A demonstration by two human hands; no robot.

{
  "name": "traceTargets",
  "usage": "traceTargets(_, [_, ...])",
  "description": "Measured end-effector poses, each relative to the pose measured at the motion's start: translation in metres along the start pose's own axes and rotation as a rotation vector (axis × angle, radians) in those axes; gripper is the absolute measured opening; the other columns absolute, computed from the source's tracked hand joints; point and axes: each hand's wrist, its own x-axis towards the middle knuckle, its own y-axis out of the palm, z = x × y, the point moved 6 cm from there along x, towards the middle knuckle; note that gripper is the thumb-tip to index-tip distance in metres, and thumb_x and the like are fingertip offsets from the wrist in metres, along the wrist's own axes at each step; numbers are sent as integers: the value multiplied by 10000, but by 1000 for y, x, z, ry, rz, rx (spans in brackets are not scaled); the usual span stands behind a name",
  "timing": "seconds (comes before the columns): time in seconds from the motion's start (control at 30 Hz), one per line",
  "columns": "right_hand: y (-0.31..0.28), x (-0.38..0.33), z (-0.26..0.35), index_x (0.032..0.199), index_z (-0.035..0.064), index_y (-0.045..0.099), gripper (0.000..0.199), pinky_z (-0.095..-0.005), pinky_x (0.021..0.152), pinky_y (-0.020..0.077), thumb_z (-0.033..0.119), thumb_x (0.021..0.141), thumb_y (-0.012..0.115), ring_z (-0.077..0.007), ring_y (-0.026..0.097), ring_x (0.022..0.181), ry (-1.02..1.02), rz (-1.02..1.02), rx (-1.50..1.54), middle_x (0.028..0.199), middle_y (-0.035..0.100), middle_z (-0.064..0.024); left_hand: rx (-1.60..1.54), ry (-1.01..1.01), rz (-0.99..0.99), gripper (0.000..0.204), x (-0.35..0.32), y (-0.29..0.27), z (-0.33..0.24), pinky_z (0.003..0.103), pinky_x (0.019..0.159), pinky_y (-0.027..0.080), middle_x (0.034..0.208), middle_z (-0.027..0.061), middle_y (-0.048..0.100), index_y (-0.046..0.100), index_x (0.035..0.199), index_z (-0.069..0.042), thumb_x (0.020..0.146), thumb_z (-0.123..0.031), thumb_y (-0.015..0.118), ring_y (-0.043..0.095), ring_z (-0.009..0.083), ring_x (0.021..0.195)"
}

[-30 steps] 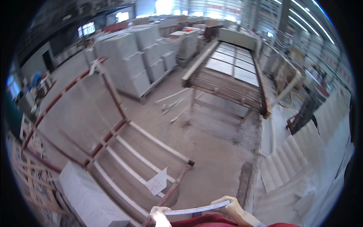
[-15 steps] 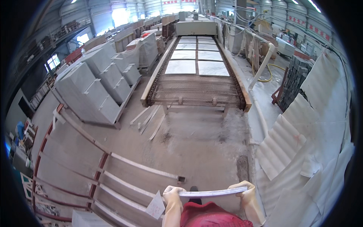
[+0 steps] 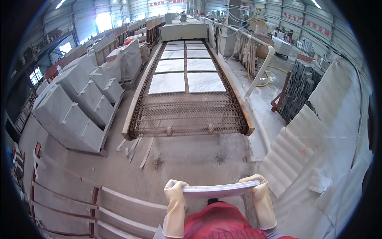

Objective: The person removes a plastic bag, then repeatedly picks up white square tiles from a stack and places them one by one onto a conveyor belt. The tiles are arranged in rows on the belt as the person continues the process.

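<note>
In front of my body I hold a stone tile [image 3: 221,190], seen nearly edge-on, pale with a thin light rim. My left hand [image 3: 174,190], in a cream rubber glove, is closed on its left end. The right hand [image 3: 258,186], gloved alike, grips the opposite end. Ahead stands a conveyor with a brown wire-mesh belt [image 3: 187,113]. White veined tiles lie flat on it in two columns, the nearest being a left tile [image 3: 167,83] and a right tile [image 3: 206,82]. Bare mesh shows between these and the near end.
Stacked pale slabs [image 3: 71,119] lean on the left. A rack with red-brown posts and pale bars [image 3: 131,197] lies at the lower left. Right of the conveyor are a white pipe [image 3: 260,71], a stack of dark stone strips [image 3: 300,89] and pale corrugated sheets [image 3: 286,153].
The conveyor and its tiles now appear larger and nearer, and the rack has slid back toward the lower left. Both hands still grip the tile, slightly higher in view.
</note>
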Motion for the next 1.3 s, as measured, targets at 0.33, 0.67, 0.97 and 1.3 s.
traceTargets(0.33, [1, 210, -1, 736, -54, 646, 385, -354, 644, 569, -131, 394, 486, -251, 688, 718, 106, 13, -9, 842, 700, -224, 189, 117, -123, 430, 90, 131, -70, 320, 533, 445, 588, 107, 631, 568, 607, -18, 921, -311, 589, 541, 147, 520])
traceTargets(0.67, [22, 368, 21, 829, -25, 673, 511, -309, 623, 535, -133, 380, 455, -234, 672, 750, 292, -16, -123, 877, 708, -169, 414, 162, -100, 543, 182, 233, -112, 346, 588, 464, 637, 95, 656, 637, 646, 2, 931, -447, 531, 574, 161, 582])
traceTargets(0.97, [37, 449, 0, 916, -32, 692, 575, -282, 590, 517, -149, 444, 385, -230, 633, 656, 440, -155, -235, 830, 691, -181, 614, 3, 43, 503, 296, 293, -107, 360, 681, 471, 728, 117, 675, 656, 757, 13, 915, -450, 536, 598, 198, 676])
traceTargets(1.3, [36, 511, -53, 1035, 1, 673, 566, -269, 346, 209, -152, 631, 307, -101, 298, 347, 547, -332, -234, 480, 475, -40, 232, -175, 65, 337, 366, 307, -65, 328, 751, 470, 900, 50, 656, 642, 1002, -73, 945, -388, 537, 582, 161, 774])
